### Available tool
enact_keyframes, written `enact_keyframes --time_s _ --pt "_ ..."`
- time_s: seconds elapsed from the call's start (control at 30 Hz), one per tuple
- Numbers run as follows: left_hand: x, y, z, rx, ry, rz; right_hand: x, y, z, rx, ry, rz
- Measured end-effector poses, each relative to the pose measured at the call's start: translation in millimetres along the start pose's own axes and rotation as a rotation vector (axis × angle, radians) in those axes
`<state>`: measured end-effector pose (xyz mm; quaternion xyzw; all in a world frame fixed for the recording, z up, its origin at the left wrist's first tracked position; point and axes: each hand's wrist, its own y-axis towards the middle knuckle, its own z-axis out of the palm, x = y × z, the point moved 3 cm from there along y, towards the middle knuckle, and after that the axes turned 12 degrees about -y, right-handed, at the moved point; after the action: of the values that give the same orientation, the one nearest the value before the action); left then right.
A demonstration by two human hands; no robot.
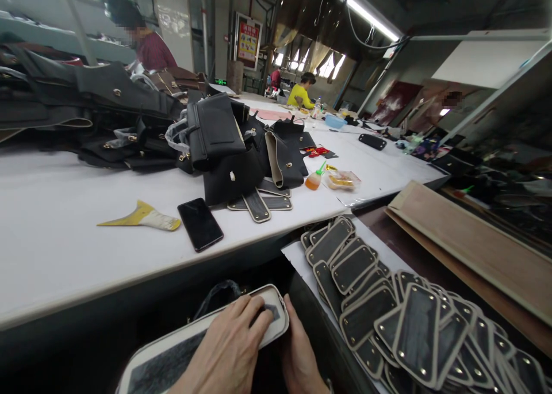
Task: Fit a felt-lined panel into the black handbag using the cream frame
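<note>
An upside-down handbag (pixel 164 362) lies low in front of me. Its long rounded base faces up, with a cream rim and a dark, rough middle strip. Across that base rests my left hand (pixel 228 348), fingers slightly bent and a little apart, tips pressed near the far end. Around the rounded end, my right hand (pixel 299 348) grips the bag's edge; its thumb runs along the side, and the other fingers are mostly hidden. Behind the bag, a plastic-wrapped handle (pixel 218 293) shows in the shadow. To the right, many dark base panels (pixel 416 333) with pale edges and metal studs lie heaped.
On the white table (pixel 52 210) are a phone (pixel 200 224), a yellow-handled scraper (pixel 142 217), a glue bottle (pixel 314 178) and piled black bags (pixel 215 132). A long board (pixel 470 244) lies right of the panels. Other people (pixel 301 92) work farther back.
</note>
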<state>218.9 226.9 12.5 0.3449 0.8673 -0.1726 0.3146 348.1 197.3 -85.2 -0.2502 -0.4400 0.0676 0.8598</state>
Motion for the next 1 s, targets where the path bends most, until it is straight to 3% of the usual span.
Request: enact_keyframes --time_s 0.23,0.4,0.57,1.0 --pt "12 3 0.0 0.000 0.007 0.054 14 -4 1 0.031 -0.142 -0.037" --pt "16 6 -2.6 0.047 0.026 0.046 35 -7 5 0.123 -0.405 -0.150" --pt "18 8 -4.9 0.020 0.013 0.045 46 -8 9 0.184 -0.468 -0.151" --pt "17 9 -3.3 0.051 0.031 0.058 32 -9 0 0.039 -0.471 -0.096"
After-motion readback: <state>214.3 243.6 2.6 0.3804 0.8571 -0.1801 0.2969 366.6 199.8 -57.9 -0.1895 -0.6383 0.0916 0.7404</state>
